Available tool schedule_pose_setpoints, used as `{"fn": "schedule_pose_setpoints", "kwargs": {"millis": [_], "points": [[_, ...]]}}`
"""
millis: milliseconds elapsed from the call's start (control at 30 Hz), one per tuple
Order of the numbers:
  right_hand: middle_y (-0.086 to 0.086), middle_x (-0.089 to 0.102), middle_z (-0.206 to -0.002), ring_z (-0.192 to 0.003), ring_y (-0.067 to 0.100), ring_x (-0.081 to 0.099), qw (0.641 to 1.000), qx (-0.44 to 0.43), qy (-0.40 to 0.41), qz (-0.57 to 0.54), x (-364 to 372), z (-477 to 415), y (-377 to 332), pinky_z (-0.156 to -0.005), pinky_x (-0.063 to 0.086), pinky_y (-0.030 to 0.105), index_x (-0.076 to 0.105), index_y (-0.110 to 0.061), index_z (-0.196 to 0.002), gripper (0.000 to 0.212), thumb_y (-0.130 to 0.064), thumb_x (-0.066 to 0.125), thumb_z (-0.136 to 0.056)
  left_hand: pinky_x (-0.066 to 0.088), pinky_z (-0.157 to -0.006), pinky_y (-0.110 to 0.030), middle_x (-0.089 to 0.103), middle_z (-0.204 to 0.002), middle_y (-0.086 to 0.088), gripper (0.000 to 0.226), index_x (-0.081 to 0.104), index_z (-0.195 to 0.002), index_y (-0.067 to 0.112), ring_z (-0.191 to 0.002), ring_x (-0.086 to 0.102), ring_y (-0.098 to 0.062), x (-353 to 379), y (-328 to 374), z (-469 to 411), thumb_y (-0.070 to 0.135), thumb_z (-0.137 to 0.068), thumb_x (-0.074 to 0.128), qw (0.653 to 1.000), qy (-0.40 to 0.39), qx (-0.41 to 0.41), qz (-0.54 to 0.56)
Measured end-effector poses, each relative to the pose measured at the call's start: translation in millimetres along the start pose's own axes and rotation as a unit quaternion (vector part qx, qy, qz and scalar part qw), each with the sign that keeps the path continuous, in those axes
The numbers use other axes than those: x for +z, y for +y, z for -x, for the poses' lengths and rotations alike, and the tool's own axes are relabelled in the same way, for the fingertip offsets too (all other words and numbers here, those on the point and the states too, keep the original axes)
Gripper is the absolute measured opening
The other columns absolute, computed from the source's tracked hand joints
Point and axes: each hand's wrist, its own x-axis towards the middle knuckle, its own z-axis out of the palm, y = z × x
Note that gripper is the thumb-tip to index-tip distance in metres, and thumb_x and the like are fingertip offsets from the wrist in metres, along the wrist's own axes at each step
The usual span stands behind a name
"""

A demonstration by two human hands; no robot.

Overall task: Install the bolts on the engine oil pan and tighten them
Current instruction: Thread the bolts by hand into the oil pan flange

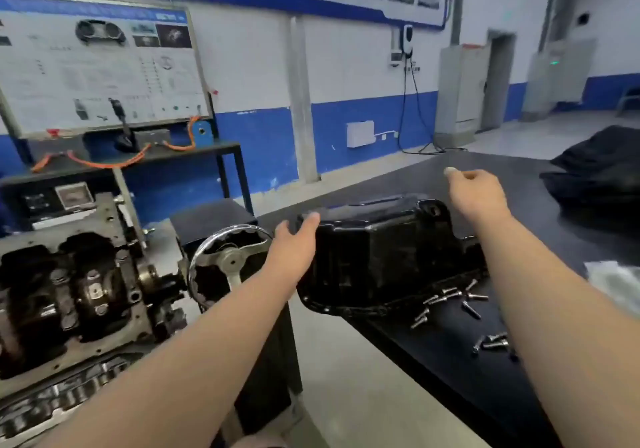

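Two hands reach out over the black counter (450,378), well apart, one at each end of the oil pan (381,253). The left hand (294,239) has straight, spread fingers at the pan's left end; the blur hides whether they touch it. The right hand (476,191) hovers above the pan's far right corner, its fingers loosely curled with nothing visible in them. The pan lies on the counter's left end with its flange down, so its hollow is hidden. Loose bolts (450,300) lie scattered on the counter just beside the near right flange. An engine block (69,291) with a handwheel (228,260) stands to the left.
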Motion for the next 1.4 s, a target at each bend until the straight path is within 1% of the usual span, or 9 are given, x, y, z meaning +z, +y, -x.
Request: {"fn": "schedule_pose_setpoints", "kwargs": {"millis": [167, 300, 400, 500, 567, 667, 767, 1167, 1400], "points": [[0.012, 0.043, -0.145, -0.127, 0.032, 0.044, 0.982, 0.143, -0.120, -0.012, 35, -13, 28, -0.098, 0.034, 0.039, 0.044, -0.006, -0.139, 0.086, -0.072, 0.037, -0.084, 0.028, -0.111, -0.052, 0.027, -0.154, -0.004, 0.102, 0.011, -0.150, 0.037, -0.137, 0.032, -0.033, 19, 2, -37, 0.079, -0.068, 0.053, 0.993, -0.032, -0.090, 0.072], [0.009, 0.063, -0.111, -0.093, 0.020, 0.058, 0.993, 0.076, -0.088, -0.018, 34, -10, 30, -0.078, 0.040, 0.034, 0.064, -0.004, -0.101, 0.062, -0.061, 0.048, -0.084, 0.036, -0.106, -0.052, 0.037, -0.148, -0.005, 0.103, 0.013, -0.149, 0.037, -0.129, 0.042, -0.032, 22, -7, -37, 0.072, -0.064, 0.059, 0.990, -0.021, -0.062, 0.121], [-0.003, 0.061, -0.089, -0.086, 0.018, 0.055, 0.994, -0.054, 0.039, 0.081, 23, 5, 41, -0.072, 0.034, 0.027, 0.060, -0.020, -0.089, 0.025, -0.042, 0.048, -0.090, 0.023, -0.115, -0.045, 0.026, -0.152, 0.000, 0.087, 0.023, -0.148, 0.023, -0.140, 0.024, -0.022, 29, -18, -11, 0.063, -0.078, 0.055, 0.987, 0.118, 0.107, -0.014], [-0.016, 0.053, -0.074, -0.076, 0.014, 0.049, 0.975, -0.122, 0.022, 0.187, 1, 23, 61, -0.067, 0.033, 0.026, 0.055, -0.028, -0.078, 0.011, -0.031, 0.049, -0.087, 0.023, -0.105, -0.034, 0.043, -0.127, 0.002, 0.055, 0.048, -0.130, 0.024, -0.122, 0.032, -0.018, 43, -32, 39, 0.044, -0.080, 0.057, 0.851, 0.168, 0.448, -0.215], [-0.016, 0.054, -0.072, -0.078, 0.016, 0.049, 0.970, -0.107, -0.020, 0.218, -12, 29, 73, -0.068, 0.034, 0.027, 0.057, -0.027, -0.078, 0.012, -0.029, 0.050, -0.088, 0.032, -0.093, -0.035, 0.057, -0.113, 0.002, 0.043, 0.058, -0.122, 0.023, -0.109, 0.043, -0.020, 67, -36, 61, 0.041, -0.084, 0.055, 0.750, 0.051, 0.546, -0.370], [-0.015, 0.056, -0.073, -0.080, 0.017, 0.053, 0.978, -0.098, -0.018, 0.184, -15, 38, 87, -0.068, 0.035, 0.026, 0.058, -0.024, -0.077, 0.014, -0.027, 0.051, -0.088, 0.041, -0.081, -0.035, 0.055, -0.119, -0.001, 0.048, 0.047, -0.128, 0.019, -0.112, 0.050, -0.024, 104, -41, 76, 0.051, -0.092, 0.048, 0.747, -0.121, 0.389, -0.525], [-0.015, 0.057, -0.073, -0.085, 0.019, 0.054, 0.979, -0.101, -0.024, 0.174, -9, 45, 96, -0.071, 0.041, 0.030, 0.057, -0.027, -0.073, 0.015, -0.028, 0.051, -0.087, 0.041, -0.072, -0.037, 0.049, -0.122, -0.006, 0.053, 0.047, -0.125, 0.012, -0.109, 0.055, -0.029, 123, -46, 72, 0.055, -0.094, 0.043, 0.743, -0.146, 0.288, -0.586], [-0.013, 0.058, -0.073, -0.083, 0.018, 0.054, 0.985, -0.089, -0.016, 0.149, -10, 27, 117, -0.067, 0.040, 0.030, 0.054, -0.026, -0.072, 0.015, -0.029, 0.051, -0.086, 0.041, -0.068, -0.032, 0.047, -0.101, -0.011, 0.028, 0.052, -0.125, 0.009, -0.091, 0.049, -0.026, 156, -47, 53, 0.011, -0.100, 0.039, 0.779, -0.119, 0.237, -0.568], [-0.008, 0.061, -0.076, -0.081, 0.018, 0.054, 0.990, -0.063, -0.006, 0.122, -11, 24, 121, -0.068, 0.038, 0.028, 0.056, -0.025, -0.072, 0.015, -0.027, 0.050, -0.086, 0.038, -0.071, -0.036, 0.059, -0.105, -0.012, 0.027, 0.054, -0.110, 0.007, -0.090, 0.055, -0.030, 153, -42, 47, 0.020, -0.100, 0.033, 0.792, -0.121, 0.212, -0.559]]}}
